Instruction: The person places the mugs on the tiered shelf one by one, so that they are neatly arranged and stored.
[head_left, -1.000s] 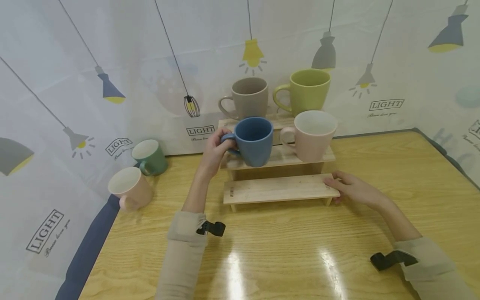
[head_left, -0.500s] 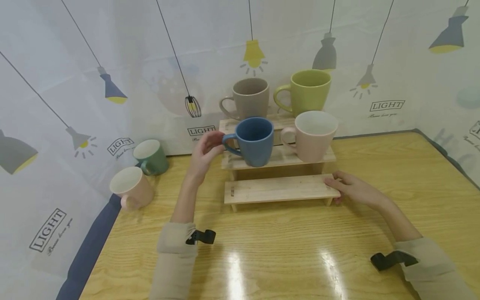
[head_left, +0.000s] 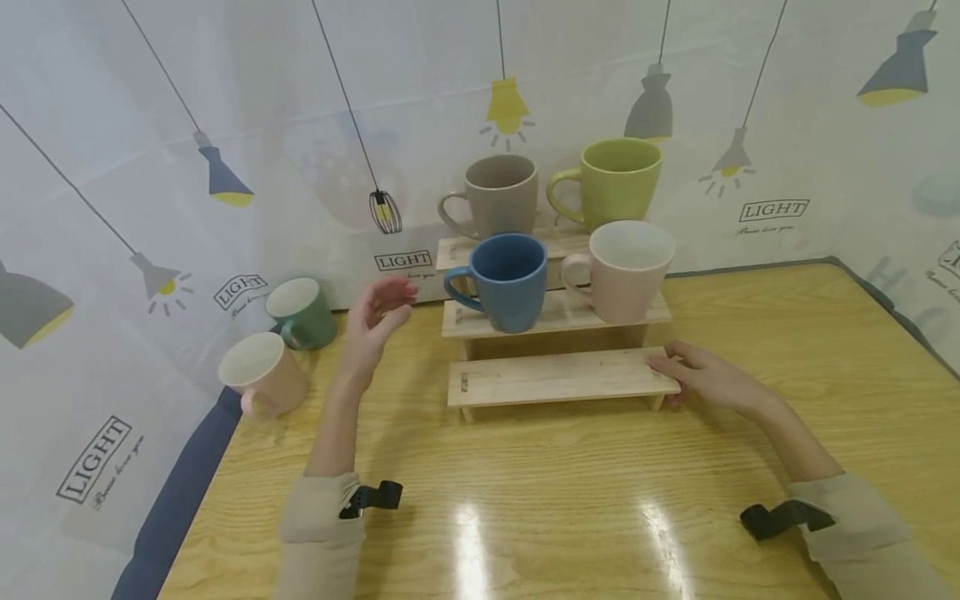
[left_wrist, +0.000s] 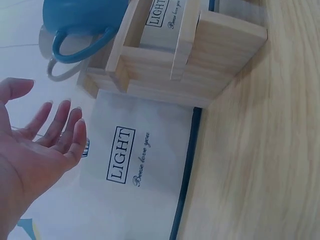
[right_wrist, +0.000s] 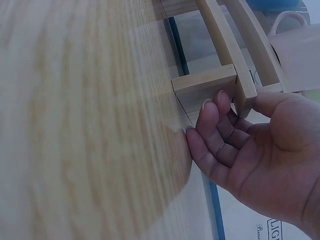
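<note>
My left hand [head_left: 371, 329] is in the air left of the stand, holding nothing, its fingers loosely bent. The left wrist view shows its palm, apart from the blue mug [left_wrist: 82, 17]. That mug [head_left: 513, 292] stands upright on the middle step, its handle to the left, beside a pale pink mug [head_left: 630, 279]. On the top step are a taupe mug [head_left: 510, 204] and a yellow-green mug [head_left: 622, 187]. My right hand [head_left: 708, 379] grips the right end of the wooden step stand's [head_left: 555, 379] bare lowest step, thumb above and fingers below [right_wrist: 210, 120].
At the table's left edge a pink mug [head_left: 266, 375] and a dark green mug [head_left: 302, 312] lie tilted near the fabric. A white cloth backdrop [head_left: 300, 150] printed with lamps rises behind the stand. The wooden table [head_left: 570, 508] spreads out in front.
My left hand has let go of the blue mug's handle and drawn away to the left and towards me. The blue mug stays in place; my right hand has not moved.
</note>
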